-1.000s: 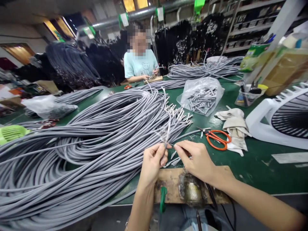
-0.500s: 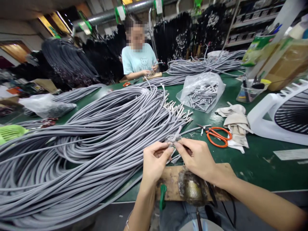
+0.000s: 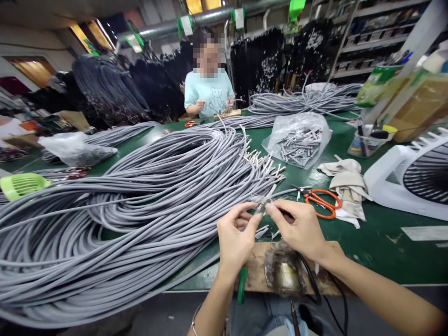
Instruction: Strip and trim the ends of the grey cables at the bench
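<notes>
My left hand (image 3: 238, 233) pinches a grey cable end (image 3: 262, 205) between thumb and fingertips. From the other side, my right hand (image 3: 299, 226) closes thumb and forefinger on the same cable end. Fine pale strands fan out around the fingertips; how they are joined is too small to tell. Both hands are just above a wooden board (image 3: 257, 275), which bears a blackened metal piece (image 3: 285, 270) with a brassy middle. To the left spreads a big coil of grey cables (image 3: 150, 196), their stripped white ends near my fingers. Orange-handled scissors (image 3: 324, 203) lie right of my right hand.
A clear bag of short grey offcuts (image 3: 301, 140) lies behind the scissors. Crumpled cloth (image 3: 346, 182) and a white fan (image 3: 395, 182) stand to the right. A green clamp handle (image 3: 242, 284) sticks up at the board. Across the table sits a co-worker (image 3: 210, 93).
The view has shifted, so the scene sits slightly lower and to the right. My hands keep their pinch on the cable end. The co-worker's hands have risen and moved apart.
</notes>
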`<state>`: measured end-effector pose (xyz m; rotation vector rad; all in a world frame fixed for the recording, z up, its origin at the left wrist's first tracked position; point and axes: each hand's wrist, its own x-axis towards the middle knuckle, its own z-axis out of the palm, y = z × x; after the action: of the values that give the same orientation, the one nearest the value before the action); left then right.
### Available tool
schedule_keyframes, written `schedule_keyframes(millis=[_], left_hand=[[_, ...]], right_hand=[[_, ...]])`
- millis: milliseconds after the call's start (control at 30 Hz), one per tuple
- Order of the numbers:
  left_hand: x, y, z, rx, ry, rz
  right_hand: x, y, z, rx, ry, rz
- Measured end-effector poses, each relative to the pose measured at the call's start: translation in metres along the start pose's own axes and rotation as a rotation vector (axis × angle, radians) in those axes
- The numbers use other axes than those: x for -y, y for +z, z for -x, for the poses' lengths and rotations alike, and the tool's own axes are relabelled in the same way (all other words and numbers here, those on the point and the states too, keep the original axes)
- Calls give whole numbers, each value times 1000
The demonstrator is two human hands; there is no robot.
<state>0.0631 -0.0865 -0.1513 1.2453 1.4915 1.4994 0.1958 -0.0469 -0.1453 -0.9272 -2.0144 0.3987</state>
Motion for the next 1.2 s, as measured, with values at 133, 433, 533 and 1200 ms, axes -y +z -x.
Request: schedule_keyframes(millis=[133, 433, 533, 1200], left_hand=[[0, 2, 4, -44, 51, -46], [4, 0, 3, 103, 119, -96], [3, -3, -1, 191, 62, -23], [3, -15, -1, 448, 216, 79]], right_hand=[[1, -1, -2, 32, 9, -23], [-7, 2, 6, -55, -202, 89], [-8, 1, 2, -25, -152, 84], [-15, -3, -24, 112, 705, -841]])
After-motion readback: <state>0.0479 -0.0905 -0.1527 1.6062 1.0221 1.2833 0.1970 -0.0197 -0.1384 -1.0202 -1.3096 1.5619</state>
